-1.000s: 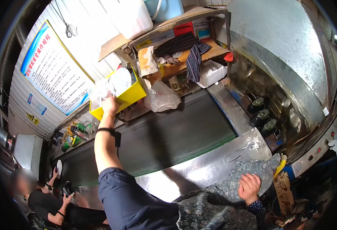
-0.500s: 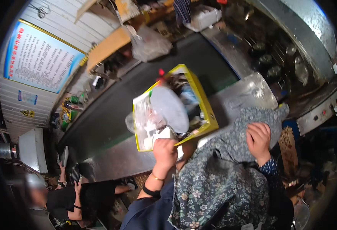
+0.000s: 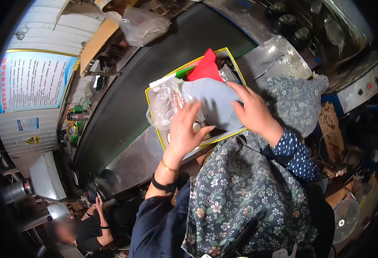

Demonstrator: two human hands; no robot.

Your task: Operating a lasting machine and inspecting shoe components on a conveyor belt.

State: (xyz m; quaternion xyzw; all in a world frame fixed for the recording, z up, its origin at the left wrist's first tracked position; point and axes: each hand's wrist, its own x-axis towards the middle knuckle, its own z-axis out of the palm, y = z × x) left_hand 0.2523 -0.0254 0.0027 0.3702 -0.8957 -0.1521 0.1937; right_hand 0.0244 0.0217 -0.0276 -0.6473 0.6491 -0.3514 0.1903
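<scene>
A box with a yellow rim [image 3: 231, 136] rests on the dark belt in front of me, full of loose items. My left hand [image 3: 184, 127], open with fingers and thumb spread, is over its near left part beside a crumpled clear plastic bag [image 3: 159, 107]. A flat, rounded grey-blue piece [image 3: 212, 101] lies on top of the contents; its kind is unclear. My right hand [image 3: 255, 111] reaches across the right end of that piece, thumb and fingers apart; whether it touches is hard to tell. Behind the piece stands a red sheet-like item [image 3: 207, 66].
Right of the box is a metal tray [image 3: 279, 53], with floral cloth [image 3: 294, 101] below it. The dark belt [image 3: 129, 96] runs from lower left to upper right. Another plastic bag [image 3: 142, 26] lies at the far side. A co-worker [image 3: 96, 228] is at lower left.
My right hand has gone left from the floral cloth to the box. My left hand has opened and risen from the near rim. More of the red item shows. The view has turned.
</scene>
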